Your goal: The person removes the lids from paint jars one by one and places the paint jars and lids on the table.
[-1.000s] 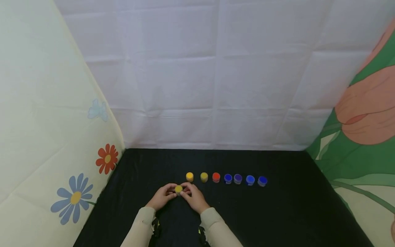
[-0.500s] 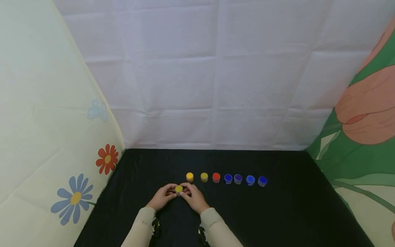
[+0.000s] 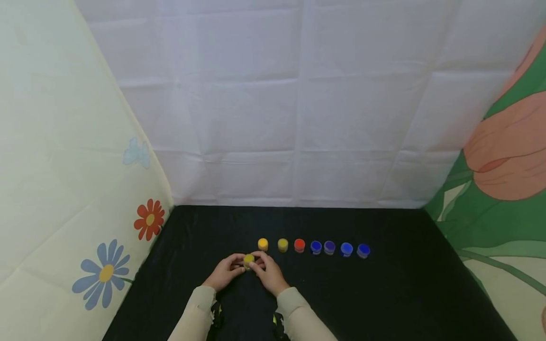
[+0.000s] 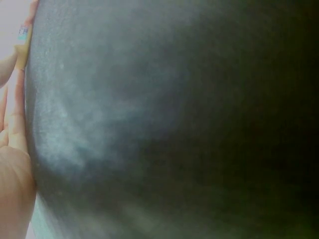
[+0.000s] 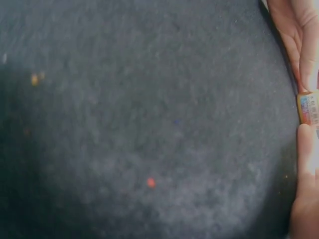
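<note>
A small jar with a yellow lid (image 3: 249, 258) stands between my two hands near the middle of the black table in the head view. My left hand (image 3: 223, 273) pinches it from the left with thumb and fingers. From the right, my right hand (image 3: 270, 275) grips it too, its thumb overlapping the front of the lid. The right wrist view catches the printed label of the jar (image 5: 309, 107) at the right edge, with fingertips on both sides. At the left edge of the left wrist view, a strip of the jar (image 4: 22, 47) shows beside my fingers.
Behind the hands runs a row of similar small jars: an orange-yellow jar (image 3: 262, 244), an olive-yellow jar (image 3: 283, 245), a red jar (image 3: 299, 245), then several blue and purple jars (image 3: 329, 247). A white cloth (image 3: 294, 118) hangs behind the black table (image 3: 375, 303).
My right thumb has slid up onto the front of the yellow lid, and the jar sits slightly farther right. The left hand keeps its hold; the row of jars stays as it was.
</note>
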Demonstrator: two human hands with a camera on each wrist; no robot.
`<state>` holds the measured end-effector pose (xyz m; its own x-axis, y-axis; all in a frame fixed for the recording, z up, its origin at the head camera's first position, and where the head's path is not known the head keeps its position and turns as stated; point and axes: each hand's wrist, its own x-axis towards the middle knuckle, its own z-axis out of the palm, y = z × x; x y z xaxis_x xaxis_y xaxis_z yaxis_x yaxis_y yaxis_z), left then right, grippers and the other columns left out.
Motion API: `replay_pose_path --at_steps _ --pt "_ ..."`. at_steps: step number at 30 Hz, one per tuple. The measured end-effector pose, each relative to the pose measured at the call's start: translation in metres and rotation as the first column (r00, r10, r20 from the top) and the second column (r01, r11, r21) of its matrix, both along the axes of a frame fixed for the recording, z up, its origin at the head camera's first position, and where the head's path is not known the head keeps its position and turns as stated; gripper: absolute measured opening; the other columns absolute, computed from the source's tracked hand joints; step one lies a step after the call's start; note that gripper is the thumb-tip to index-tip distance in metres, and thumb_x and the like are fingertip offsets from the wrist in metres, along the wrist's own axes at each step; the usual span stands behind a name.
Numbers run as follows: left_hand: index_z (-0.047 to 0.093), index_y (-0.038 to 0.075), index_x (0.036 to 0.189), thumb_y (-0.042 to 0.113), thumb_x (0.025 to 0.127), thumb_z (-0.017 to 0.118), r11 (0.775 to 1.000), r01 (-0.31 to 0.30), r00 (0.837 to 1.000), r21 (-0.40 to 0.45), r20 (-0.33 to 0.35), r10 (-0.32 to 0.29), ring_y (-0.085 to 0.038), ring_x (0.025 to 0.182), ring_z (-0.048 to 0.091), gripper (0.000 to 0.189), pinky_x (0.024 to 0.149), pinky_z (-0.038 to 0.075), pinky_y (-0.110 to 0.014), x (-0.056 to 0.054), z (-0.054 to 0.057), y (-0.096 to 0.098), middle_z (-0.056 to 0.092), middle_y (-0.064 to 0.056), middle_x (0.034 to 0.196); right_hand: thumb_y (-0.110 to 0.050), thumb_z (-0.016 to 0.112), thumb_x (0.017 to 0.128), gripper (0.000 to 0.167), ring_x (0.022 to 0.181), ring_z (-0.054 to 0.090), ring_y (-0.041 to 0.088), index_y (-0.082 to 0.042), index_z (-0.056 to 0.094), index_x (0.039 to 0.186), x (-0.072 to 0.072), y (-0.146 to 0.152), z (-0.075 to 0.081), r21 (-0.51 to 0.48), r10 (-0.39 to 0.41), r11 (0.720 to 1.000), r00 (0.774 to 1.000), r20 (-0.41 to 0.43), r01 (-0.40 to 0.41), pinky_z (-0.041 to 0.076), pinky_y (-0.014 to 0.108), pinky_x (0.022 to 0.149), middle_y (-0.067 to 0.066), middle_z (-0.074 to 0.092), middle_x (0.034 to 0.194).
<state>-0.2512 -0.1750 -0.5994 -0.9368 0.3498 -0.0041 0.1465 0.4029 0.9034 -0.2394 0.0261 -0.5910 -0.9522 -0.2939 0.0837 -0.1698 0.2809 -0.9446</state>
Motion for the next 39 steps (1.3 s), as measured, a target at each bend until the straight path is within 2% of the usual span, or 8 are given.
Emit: replay_pose_path --at_steps 6,11,16,19,24,30,34,39 --pt "0.060 -0.002 0.130 0.007 0.099 0.065 1.000 -0.008 1.000 0.020 0.006 0.008 -0.036 0.114 0.063 0.032 0.096 0.051 -0.051 0.002 0.003 0.002 0.064 -0.020 0.126 -0.018 0.060 0.104 0.031 0.088 0.061 0.020 -0.001 0.055 0.129 0.003 -0.002 0.002 -0.114 -0.045 0.992 0.997 0.067 0.052 0.056 0.030 0.073 0.010 0.060 0.105" --pt "0.061 0.001 0.128 0.010 0.099 0.065 1.000 -0.015 1.000 -0.004 0.001 0.015 -0.034 0.113 0.063 0.030 0.097 0.051 -0.052 0.003 0.003 0.003 0.065 -0.017 0.124 -0.018 0.061 0.103 0.030 0.093 0.065 0.025 0.003 0.051 0.123 0.006 -0.001 0.000 -0.179 -0.117 0.975 0.990 0.078 0.129 0.058 0.030 0.075 0.016 0.060 0.114" --pt "0.061 0.004 0.127 0.013 0.099 0.067 1.000 -0.015 1.000 -0.010 0.002 0.015 -0.032 0.112 0.063 0.030 0.097 0.050 -0.051 0.002 0.003 0.004 0.066 -0.013 0.121 -0.016 0.067 0.099 0.025 0.096 0.067 0.022 0.001 0.054 0.111 0.009 0.004 -0.003 -0.172 -0.231 0.955 0.970 0.073 0.241 0.055 0.026 0.077 0.015 0.064 0.112" --pt "0.061 0.004 0.128 0.015 0.098 0.069 0.999 -0.018 1.000 -0.029 -0.005 0.018 -0.030 0.111 0.062 0.033 0.096 0.051 -0.048 0.002 0.003 0.005 0.065 -0.011 0.121 -0.010 0.071 0.095 0.024 0.096 0.067 0.019 -0.001 0.052 0.105 0.011 0.008 -0.002 -0.158 -0.261 0.949 0.962 0.083 0.271 0.052 0.025 0.078 0.012 0.066 0.106" --pt "0.062 0.004 0.128 0.015 0.096 0.071 0.998 -0.009 0.998 -0.068 -0.063 0.005 -0.029 0.109 0.061 0.035 0.094 0.052 -0.044 0.001 0.002 0.007 0.063 -0.011 0.119 -0.006 0.075 0.089 0.024 0.092 0.068 0.017 -0.002 0.054 0.101 0.017 0.010 0.000 -0.139 -0.200 0.969 0.979 0.043 0.204 0.054 0.027 0.077 0.010 0.066 0.099" --pt "0.063 0.008 0.125 0.015 0.096 0.071 0.989 -0.006 0.990 -0.147 -0.142 -0.016 -0.025 0.102 0.062 0.031 0.087 0.053 -0.039 -0.003 -0.002 0.010 0.062 -0.006 0.112 -0.006 0.076 0.089 0.022 0.089 0.066 0.015 -0.003 0.061 0.104 0.024 0.010 0.001 -0.127 -0.118 0.985 0.993 -0.011 0.115 0.056 0.024 0.077 0.011 0.065 0.102" --pt "0.064 0.008 0.122 0.013 0.095 0.071 0.981 -0.037 0.985 -0.190 -0.172 0.004 -0.023 0.099 0.062 0.028 0.084 0.053 -0.039 -0.006 0.000 0.013 0.062 -0.005 0.109 -0.003 0.076 0.087 0.025 0.087 0.064 0.015 -0.001 0.064 0.108 0.027 0.008 -0.001 -0.102 -0.102 0.990 0.994 -0.038 0.098 0.056 0.021 0.077 0.010 0.059 0.103" --pt "0.064 0.005 0.121 0.009 0.095 0.071 0.975 -0.088 0.982 -0.203 -0.179 0.052 -0.027 0.099 0.062 0.027 0.086 0.052 -0.045 -0.011 0.008 0.018 0.062 -0.008 0.108 -0.002 0.077 0.086 0.027 0.083 0.060 0.013 0.000 0.066 0.111 0.029 0.006 -0.003 -0.058 -0.096 0.994 0.993 -0.073 0.091 0.055 0.021 0.074 0.008 0.055 0.102"
